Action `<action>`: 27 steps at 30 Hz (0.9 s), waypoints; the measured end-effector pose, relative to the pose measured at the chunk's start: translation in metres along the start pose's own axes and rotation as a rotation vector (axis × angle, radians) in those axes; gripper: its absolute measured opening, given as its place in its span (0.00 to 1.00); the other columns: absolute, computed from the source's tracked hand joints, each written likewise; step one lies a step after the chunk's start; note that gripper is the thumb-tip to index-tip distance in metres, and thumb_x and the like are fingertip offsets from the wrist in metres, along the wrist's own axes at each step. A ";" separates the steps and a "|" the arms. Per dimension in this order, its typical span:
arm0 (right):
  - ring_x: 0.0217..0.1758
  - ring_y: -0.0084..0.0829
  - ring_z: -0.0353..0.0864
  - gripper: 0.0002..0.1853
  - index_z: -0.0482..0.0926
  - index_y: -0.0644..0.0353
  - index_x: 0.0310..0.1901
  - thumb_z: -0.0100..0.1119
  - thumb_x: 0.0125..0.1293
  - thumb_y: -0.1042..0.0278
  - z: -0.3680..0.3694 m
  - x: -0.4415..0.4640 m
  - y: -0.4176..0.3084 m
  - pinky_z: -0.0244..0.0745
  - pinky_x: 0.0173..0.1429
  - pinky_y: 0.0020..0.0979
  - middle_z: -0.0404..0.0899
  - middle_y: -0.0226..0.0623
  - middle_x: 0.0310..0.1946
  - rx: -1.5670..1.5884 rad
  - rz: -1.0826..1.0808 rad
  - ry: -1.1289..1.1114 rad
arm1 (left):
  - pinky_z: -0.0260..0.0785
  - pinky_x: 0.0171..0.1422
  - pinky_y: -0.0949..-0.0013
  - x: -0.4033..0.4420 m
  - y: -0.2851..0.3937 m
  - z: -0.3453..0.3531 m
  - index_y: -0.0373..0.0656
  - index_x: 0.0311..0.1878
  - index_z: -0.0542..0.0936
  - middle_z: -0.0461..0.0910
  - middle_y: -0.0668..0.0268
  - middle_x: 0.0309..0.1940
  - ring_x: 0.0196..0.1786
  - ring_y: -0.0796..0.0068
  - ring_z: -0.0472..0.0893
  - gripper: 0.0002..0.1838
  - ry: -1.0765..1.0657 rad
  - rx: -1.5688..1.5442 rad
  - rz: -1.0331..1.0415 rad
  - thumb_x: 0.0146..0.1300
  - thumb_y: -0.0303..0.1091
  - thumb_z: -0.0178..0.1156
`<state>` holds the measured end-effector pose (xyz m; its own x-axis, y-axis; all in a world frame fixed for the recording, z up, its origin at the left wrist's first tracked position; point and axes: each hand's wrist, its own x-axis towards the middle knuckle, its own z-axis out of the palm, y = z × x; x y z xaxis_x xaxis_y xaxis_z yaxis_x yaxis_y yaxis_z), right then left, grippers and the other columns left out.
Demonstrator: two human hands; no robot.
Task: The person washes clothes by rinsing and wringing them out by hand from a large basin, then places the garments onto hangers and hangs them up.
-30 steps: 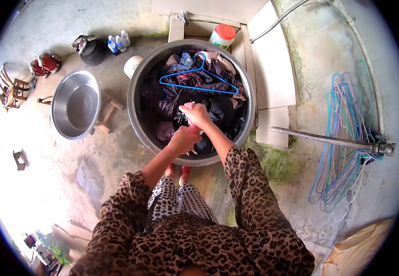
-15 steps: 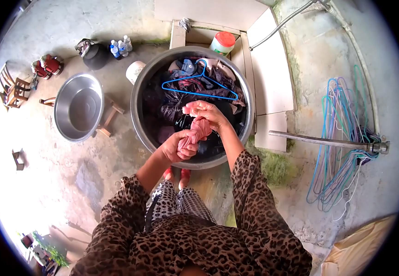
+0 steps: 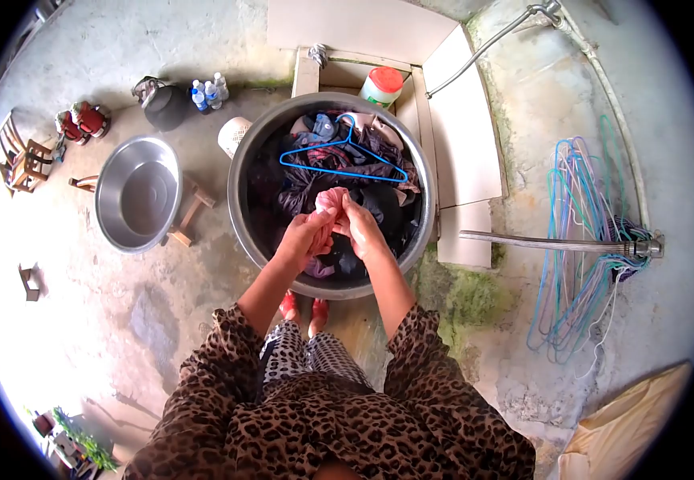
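A bunched, twisted pink cloth (image 3: 332,199) is between my two hands, above the near half of a large metal tub (image 3: 237,188). My left hand (image 3: 307,235) grips it from the left, fingers curled round the lower part. Against its right side, my right hand (image 3: 362,230) presses with the fingertips at the upper part; the palm edge looks wet. Dark wet clothes (image 3: 299,196) fill the tub. A blue hanger (image 3: 343,170) lies on top of them, beyond my hands.
Left of the tub, a smaller metal basin (image 3: 107,196) rests on a wooden stool (image 3: 195,210). A white basket (image 3: 232,138) and a red-lidded container (image 3: 384,84) stand by the tub's far rim. Many-coloured hangers (image 3: 563,240) hang at a wall pipe on the right.
My right hand has come down from above the cloth to its right side. The pink cloth has shifted slightly up and now stands more upright between both hands.
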<state>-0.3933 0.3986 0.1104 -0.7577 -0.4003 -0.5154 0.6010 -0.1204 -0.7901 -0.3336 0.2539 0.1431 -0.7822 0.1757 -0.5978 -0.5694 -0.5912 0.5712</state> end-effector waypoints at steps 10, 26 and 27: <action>0.68 0.33 0.67 0.37 0.59 0.57 0.71 0.45 0.71 0.37 -0.006 -0.032 -0.030 0.59 0.71 0.42 0.66 0.37 0.66 0.076 -0.065 -0.311 | 0.67 0.31 0.78 -0.025 0.012 0.012 0.37 0.44 0.76 0.75 0.68 0.32 0.31 0.80 0.74 0.10 -0.374 -0.390 -0.104 0.62 0.31 0.61; 0.29 0.22 0.75 0.13 0.81 0.66 0.49 0.56 0.65 0.73 0.053 -0.054 -0.094 0.74 0.41 0.26 0.78 0.31 0.28 -0.193 -0.157 -0.361 | 0.56 0.16 0.73 -0.042 -0.003 0.046 0.45 0.24 0.75 0.68 0.72 0.13 0.12 0.79 0.65 0.10 -0.034 0.220 -0.054 0.58 0.34 0.64; 0.28 0.19 0.75 0.12 0.82 0.66 0.47 0.56 0.64 0.74 0.053 -0.045 -0.081 0.72 0.37 0.23 0.78 0.31 0.28 -0.248 -0.234 -0.292 | 0.57 0.15 0.72 -0.036 -0.010 0.044 0.44 0.24 0.75 0.69 0.71 0.13 0.12 0.78 0.67 0.10 0.046 0.289 -0.010 0.58 0.35 0.63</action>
<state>-0.3941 0.3785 0.2153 -0.7412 -0.6319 -0.2266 0.3163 -0.0309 -0.9482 -0.3110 0.2883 0.1835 -0.7677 0.1405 -0.6253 -0.6306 -0.3398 0.6978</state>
